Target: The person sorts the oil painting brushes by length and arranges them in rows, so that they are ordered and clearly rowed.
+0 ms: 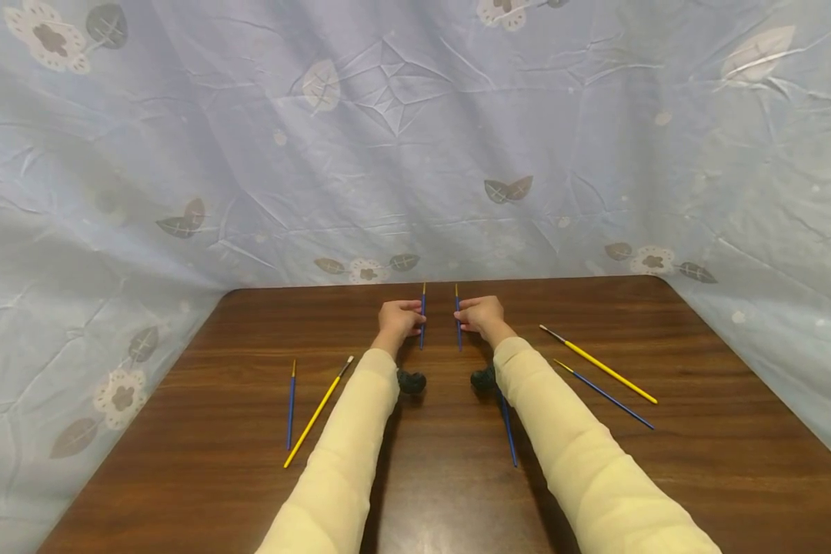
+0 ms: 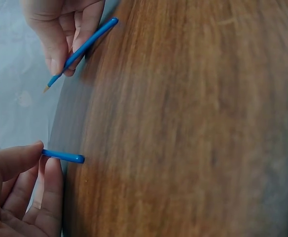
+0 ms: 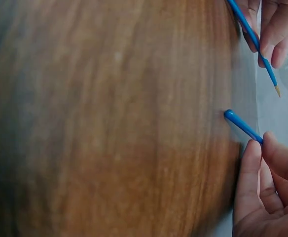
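Near the far edge of the table, my left hand (image 1: 400, 318) pinches a thin blue paintbrush (image 1: 423, 323) between thumb and fingers, its tan tip pointing away from me. A second blue paintbrush (image 1: 458, 323) is pinched the same way by my right hand (image 1: 483, 314), a short gap to the right. The two brushes stand roughly parallel. In the left wrist view, the left hand (image 2: 20, 192) holds its blue paintbrush (image 2: 65, 156) with the rounded handle end toward the table. The right wrist view shows the right hand (image 3: 270, 192) gripping its blue paintbrush (image 3: 242, 126) likewise.
On the left of the brown table (image 1: 443, 492) lie a blue paintbrush (image 1: 292, 408) and a yellow paintbrush (image 1: 322, 406). To the right are a yellow paintbrush (image 1: 605, 369) and a blue paintbrush (image 1: 605, 396). Another blue brush (image 1: 508, 435) lies partly under the right forearm. A patterned cloth (image 1: 415, 154) hangs behind.
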`<state>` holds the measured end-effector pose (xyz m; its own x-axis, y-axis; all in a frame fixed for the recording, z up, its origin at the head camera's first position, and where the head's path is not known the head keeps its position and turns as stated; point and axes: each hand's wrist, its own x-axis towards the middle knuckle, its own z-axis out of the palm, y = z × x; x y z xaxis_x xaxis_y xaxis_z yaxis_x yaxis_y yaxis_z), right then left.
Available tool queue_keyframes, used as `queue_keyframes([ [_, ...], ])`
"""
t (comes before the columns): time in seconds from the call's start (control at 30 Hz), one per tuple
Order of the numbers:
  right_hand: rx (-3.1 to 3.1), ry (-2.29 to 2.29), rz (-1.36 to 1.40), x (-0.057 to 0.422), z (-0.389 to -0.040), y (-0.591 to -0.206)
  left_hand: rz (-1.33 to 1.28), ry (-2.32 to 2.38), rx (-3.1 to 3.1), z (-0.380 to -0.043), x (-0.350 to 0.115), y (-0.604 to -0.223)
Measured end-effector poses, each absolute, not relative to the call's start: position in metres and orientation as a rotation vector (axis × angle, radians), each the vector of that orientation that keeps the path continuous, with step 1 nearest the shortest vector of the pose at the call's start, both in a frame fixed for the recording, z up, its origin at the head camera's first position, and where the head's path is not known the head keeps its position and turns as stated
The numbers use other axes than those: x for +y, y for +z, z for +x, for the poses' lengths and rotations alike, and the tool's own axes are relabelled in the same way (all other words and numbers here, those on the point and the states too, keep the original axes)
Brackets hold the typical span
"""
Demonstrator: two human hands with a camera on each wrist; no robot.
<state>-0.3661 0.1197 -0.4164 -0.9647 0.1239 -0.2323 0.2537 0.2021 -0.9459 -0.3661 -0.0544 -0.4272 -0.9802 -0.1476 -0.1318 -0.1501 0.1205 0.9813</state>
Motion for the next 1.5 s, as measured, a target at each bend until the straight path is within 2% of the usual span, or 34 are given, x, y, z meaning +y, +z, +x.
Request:
queue_keyframes([
  [0.93,2.489,-1.818,0.387,0.1137,-0.3681,-0.4242,-0.348,1.798,2.608,-0.3631,-0.0489,-0.4307],
  [1.5,2.561,-1.759,0.397,0.1099,-0.3682,-0.4241,-0.347,1.791,2.625,-0.3618,-0.0487,-0.4326],
])
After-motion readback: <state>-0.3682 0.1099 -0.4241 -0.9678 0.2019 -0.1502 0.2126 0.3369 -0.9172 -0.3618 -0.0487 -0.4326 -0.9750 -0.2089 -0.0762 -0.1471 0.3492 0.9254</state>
